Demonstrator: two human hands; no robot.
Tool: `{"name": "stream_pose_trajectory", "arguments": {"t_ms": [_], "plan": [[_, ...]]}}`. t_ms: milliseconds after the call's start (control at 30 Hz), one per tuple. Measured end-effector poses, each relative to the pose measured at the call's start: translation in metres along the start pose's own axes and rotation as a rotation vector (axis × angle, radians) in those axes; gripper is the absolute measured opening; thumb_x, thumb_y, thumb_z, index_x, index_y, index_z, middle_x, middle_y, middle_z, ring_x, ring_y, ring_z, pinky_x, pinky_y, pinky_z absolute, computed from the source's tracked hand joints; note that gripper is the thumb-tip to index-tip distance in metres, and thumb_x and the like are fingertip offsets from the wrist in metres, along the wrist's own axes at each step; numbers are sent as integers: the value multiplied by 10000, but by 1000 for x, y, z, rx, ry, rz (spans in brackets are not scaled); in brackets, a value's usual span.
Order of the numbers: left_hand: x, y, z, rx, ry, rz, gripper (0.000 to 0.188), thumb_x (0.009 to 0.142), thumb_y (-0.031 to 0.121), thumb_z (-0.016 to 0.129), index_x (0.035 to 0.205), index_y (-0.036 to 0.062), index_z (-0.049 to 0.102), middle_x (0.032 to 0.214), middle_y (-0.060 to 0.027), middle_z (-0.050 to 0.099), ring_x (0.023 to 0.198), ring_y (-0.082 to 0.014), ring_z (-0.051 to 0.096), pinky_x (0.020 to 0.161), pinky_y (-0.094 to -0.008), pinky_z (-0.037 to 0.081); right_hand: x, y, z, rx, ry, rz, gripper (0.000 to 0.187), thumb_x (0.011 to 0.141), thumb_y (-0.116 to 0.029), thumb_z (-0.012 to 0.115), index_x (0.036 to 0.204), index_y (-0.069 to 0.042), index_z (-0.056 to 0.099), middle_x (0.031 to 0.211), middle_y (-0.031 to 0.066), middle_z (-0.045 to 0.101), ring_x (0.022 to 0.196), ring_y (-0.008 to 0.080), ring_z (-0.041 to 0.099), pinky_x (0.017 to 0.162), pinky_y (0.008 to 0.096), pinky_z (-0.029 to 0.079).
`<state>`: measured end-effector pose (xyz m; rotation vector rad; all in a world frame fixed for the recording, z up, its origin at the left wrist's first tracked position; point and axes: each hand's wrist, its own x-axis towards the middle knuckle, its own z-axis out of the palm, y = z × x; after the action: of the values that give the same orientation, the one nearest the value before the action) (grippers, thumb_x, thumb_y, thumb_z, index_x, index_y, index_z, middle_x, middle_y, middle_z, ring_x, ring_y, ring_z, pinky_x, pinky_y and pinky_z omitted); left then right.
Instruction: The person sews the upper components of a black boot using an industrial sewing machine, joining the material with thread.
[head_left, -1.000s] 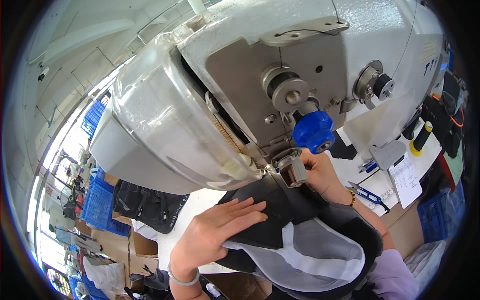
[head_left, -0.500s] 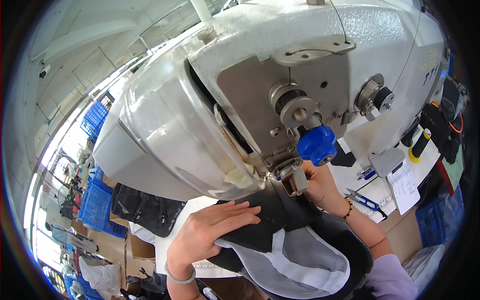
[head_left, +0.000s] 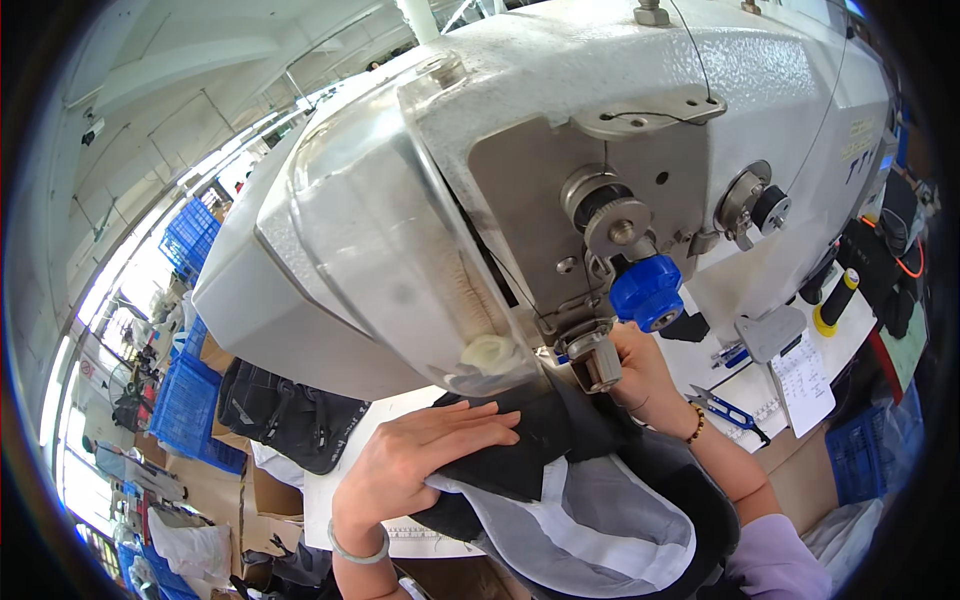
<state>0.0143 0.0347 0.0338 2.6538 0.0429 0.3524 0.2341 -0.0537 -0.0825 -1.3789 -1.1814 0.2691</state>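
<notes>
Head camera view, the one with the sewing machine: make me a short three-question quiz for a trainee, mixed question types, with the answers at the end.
1. Multiple choice. What colour is the large knob on the front of the sewing machine?
A) yellow
B) blue
C) red

2. True or false. The left hand rests on black fabric.

3. Short answer. On which wrist is the beaded bracelet?

Key: 1. B. 2. True. 3. The right wrist, below the right hand.
</notes>
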Motion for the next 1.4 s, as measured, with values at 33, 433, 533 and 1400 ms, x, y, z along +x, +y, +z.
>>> {"name": "stream_pose_trajectory", "arguments": {"t_ms": [33,433,533,1400], "plan": [[0,-2,0,-7,1,3,511,446,39,479,940,-25,599,1022,-140,638,1071,-331,549,953,-398,407,0,0,0,2,-9,-6,263,773,-243,579,577,-76,530,528,32,461,579,164,375,686,314,268],[-2,-6,-5,-28,-58,33,664,417,-80,470,1067,5,573,1105,-96,613,1133,-296,512,894,-385,446,-3,3,2,67,-44,46,286,793,-265,577,588,-72,524,539,35,470,607,165,377,708,301,273],[-2,-7,-5,-35,-58,35,665,414,-77,470,1066,3,573,1102,-98,614,1133,-297,512,889,-391,447,-4,9,3,91,-48,74,296,796,-265,576,580,-71,516,527,31,468,605,162,373,712,301,272],[-40,12,15,-27,23,-96,595,458,-51,474,1038,32,576,1114,-93,609,1133,-293,511,925,-380,412,-22,-18,16,-220,2,-166,296,799,-262,608,582,-66,556,553,63,460,593,203,378,664,330,279]]}}
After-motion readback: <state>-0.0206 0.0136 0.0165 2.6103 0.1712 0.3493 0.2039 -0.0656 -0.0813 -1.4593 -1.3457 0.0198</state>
